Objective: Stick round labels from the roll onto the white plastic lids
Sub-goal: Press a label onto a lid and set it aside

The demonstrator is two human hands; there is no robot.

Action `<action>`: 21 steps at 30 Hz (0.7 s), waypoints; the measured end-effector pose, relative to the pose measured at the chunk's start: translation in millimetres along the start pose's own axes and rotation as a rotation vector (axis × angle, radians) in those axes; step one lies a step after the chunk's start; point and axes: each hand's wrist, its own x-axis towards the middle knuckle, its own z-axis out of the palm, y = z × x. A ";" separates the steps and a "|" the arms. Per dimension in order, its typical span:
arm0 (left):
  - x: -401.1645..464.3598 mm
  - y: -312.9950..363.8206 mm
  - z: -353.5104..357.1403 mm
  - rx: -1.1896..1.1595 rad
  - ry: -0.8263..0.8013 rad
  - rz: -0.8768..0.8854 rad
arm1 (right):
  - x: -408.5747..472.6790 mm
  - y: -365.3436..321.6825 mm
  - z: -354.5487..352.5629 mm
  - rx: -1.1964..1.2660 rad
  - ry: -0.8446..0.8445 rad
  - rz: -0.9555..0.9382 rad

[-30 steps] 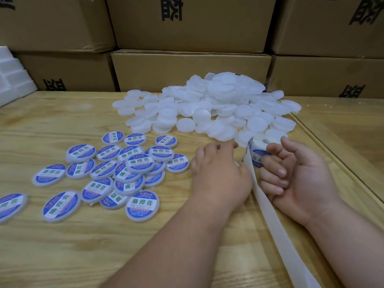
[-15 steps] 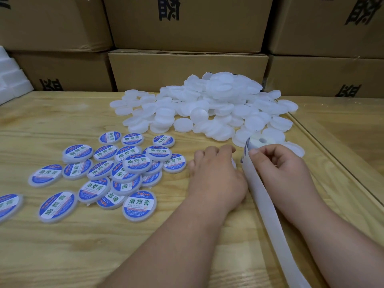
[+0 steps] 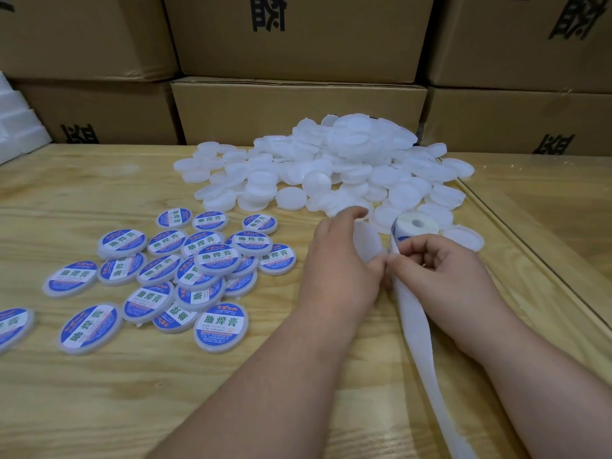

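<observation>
A heap of plain white plastic lids lies at the back middle of the wooden table. Several lids with blue and white labels are spread at the left. My left hand holds one bare white lid upright on its edge. The label roll stands just right of it. My right hand pinches the roll's strip at its left edge, thumb tip touching my left thumb. The empty backing strip trails down to the frame's lower edge.
Stacked cardboard boxes form a wall behind the table. White foam blocks sit at the far left. A raised wooden rim runs diagonally at the right, next to my right hand.
My right hand has turned palm down and closed its fingertips on the strip by the roll. My left hand has tipped a white lid up, and both thumbs now meet.
</observation>
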 end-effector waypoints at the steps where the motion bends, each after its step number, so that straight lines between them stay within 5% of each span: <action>1: 0.3 0.5 -0.7 -0.033 0.027 -0.020 | 0.0 0.3 -0.2 0.000 -0.012 0.005; 15: 1.2 2.8 -2.1 -0.191 0.160 0.007 | -1.6 -1.4 -3.7 0.000 -0.130 0.028; 21: -0.9 4.5 -3.5 -0.303 0.075 -0.018 | -4.6 -10.9 -5.7 0.082 -0.121 0.105</action>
